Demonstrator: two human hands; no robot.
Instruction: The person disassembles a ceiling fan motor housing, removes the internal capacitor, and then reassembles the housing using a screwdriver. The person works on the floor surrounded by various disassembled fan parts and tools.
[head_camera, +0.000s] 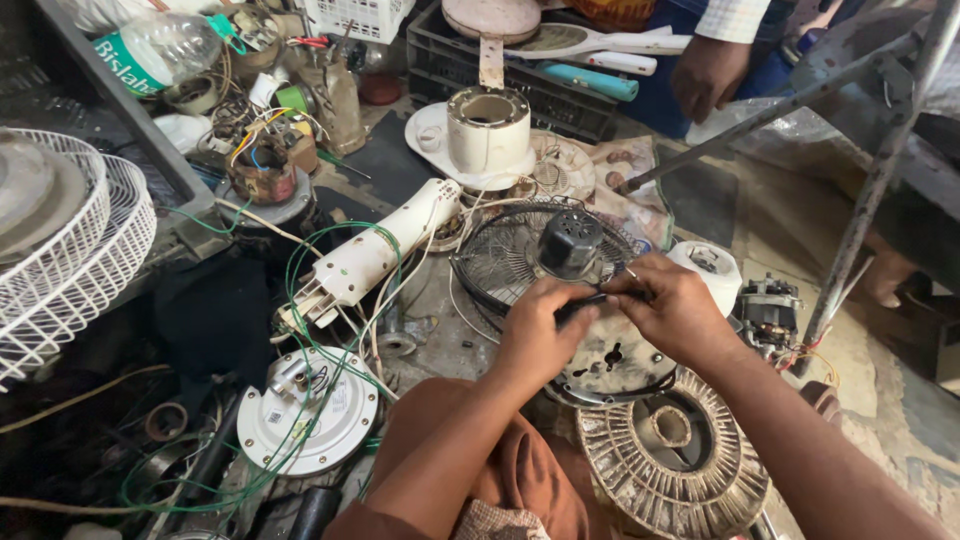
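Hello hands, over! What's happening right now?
Left hand and right hand pinch a black cable. Small fan motor just behind. Wire guard underneath, nothing blocking.

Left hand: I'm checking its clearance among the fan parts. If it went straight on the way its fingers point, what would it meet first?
Probably the right hand: the left hand points right along the thin black tool that both pinch, fingertips nearly touching.

Both hands (610, 320) hide the black tool's (580, 305) tip — white fan guard (70, 240) cut off.
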